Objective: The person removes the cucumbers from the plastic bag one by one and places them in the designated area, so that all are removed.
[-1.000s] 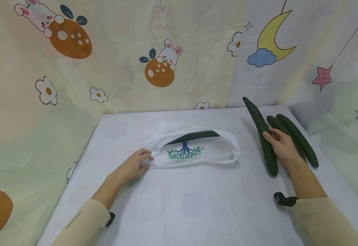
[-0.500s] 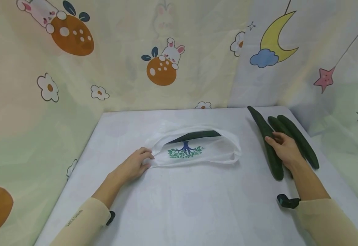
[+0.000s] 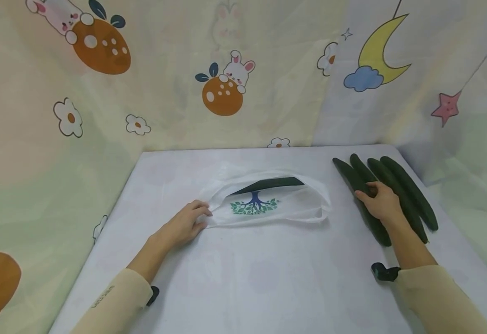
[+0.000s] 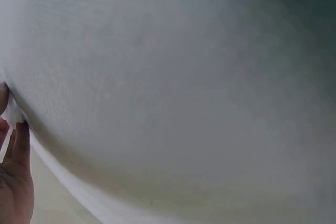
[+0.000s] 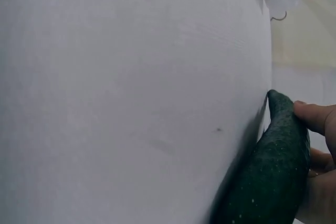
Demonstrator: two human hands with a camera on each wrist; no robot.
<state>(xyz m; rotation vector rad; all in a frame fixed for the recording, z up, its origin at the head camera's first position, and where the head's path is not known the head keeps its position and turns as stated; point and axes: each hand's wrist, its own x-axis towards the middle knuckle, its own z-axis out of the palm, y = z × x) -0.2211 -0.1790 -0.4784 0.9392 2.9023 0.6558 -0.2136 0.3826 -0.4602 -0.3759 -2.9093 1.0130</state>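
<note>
In the head view my left hand (image 3: 185,222) pinches the left end of a white plastic bag (image 3: 285,211) printed with a blue and green tree. Dark green skin, like a cucumber (image 3: 272,183), shows through the bag's opening; the rest of it is covered. On the right, my right hand (image 3: 381,204) holds the leftmost cucumber (image 3: 370,225) of a row, thumb on its near side. Up close in the right wrist view, that cucumber (image 5: 273,166) lies along the white surface. In the left wrist view, the fingertips (image 4: 22,135) grip a fold of white plastic.
More cucumbers (image 3: 412,190) lie side by side to the right of the held one, near the table's right edge. A white cloth covers the table (image 3: 260,283). Printed cloth (image 3: 276,93) with rabbits, flowers and a moon hangs behind and along the sides.
The held cucumber has come down and turned slightly, its far end dropping toward the table. Another cucumber now shows between it and the others. My left hand stays at the bag's end.
</note>
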